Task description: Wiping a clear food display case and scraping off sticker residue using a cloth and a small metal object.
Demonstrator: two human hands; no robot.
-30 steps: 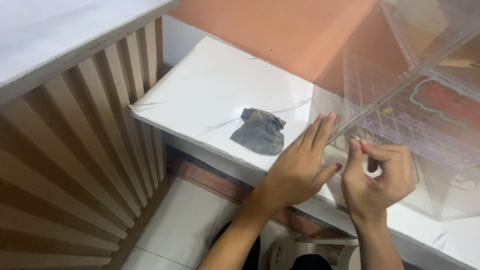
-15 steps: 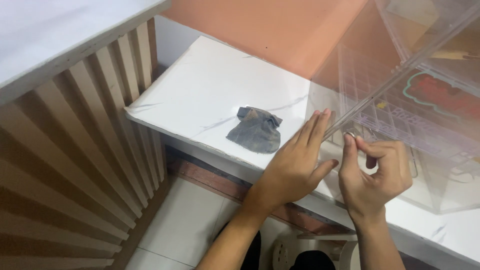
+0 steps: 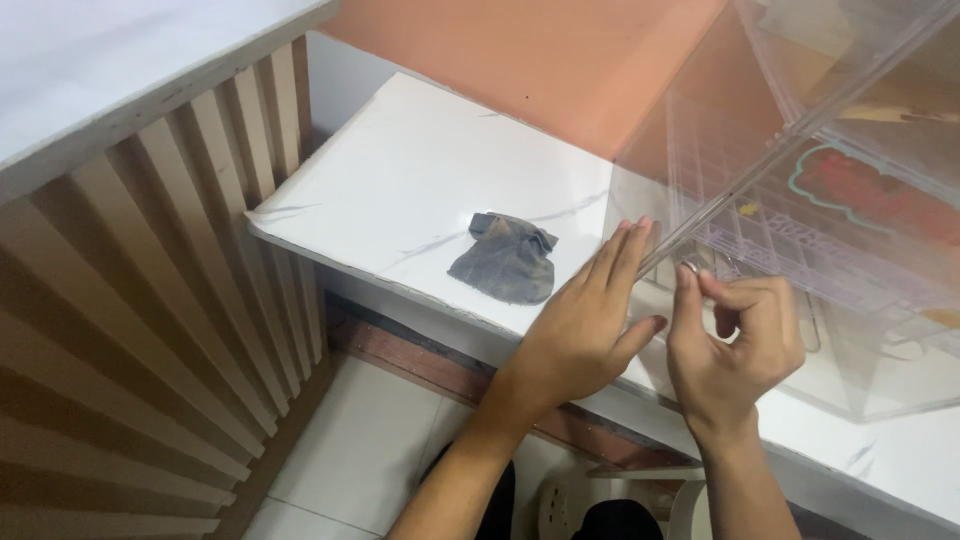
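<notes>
Currently, the left hand [image 3: 580, 325] lies flat at the centre of the frame, fingers straight and pressed together, fingertips touching the lower corner edge of the clear plastic box with grid-patterned walls [image 3: 800, 180]. That box fills the upper right of the frame and stands on the white marble-patterned countertop [image 3: 400, 170]. Just right of centre, the right hand [image 3: 740, 345] is curled, thumb and forefinger pressed together, pinching a small metal piece [image 3: 690, 267] at the same corner of the box; the exact form of that piece is too small to tell. Both hands sit close beside each other, near the front edge of the countertop. Left of the left hand, apart from it, a crumpled grey-blue cloth [image 3: 508, 258] lies on the countertop. A wooden slatted panel [image 3: 130, 330] occupies the left side of the frame. An orange wall [image 3: 520, 60] rises behind the countertop at top centre. White floor tiles [image 3: 370, 450] show at the bottom
</notes>
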